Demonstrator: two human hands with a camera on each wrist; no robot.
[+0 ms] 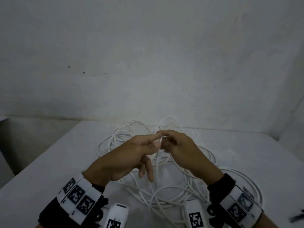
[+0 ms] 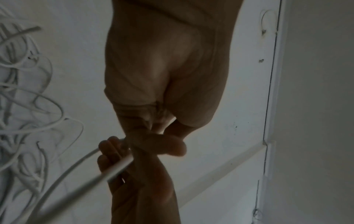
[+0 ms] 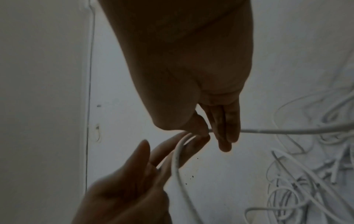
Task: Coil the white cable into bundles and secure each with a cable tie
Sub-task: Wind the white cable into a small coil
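1. My left hand (image 1: 131, 155) and right hand (image 1: 182, 148) meet fingertip to fingertip above the tabletop (image 1: 246, 155).
2. The long thin white cable (image 1: 164, 195) sprawls on the tabletop beneath and around my hands.
3. A wall (image 1: 148, 55) stands behind the tabletop.

No readable text, numbers or brand names in any view. Only markings: black-and-white square fiducial patterns on left wrist band (image 1: 77, 194), right wrist band (image 1: 241, 206) and two white camera housings (image 1: 117, 216) at bottom of head view; patterns carry no legible characters.
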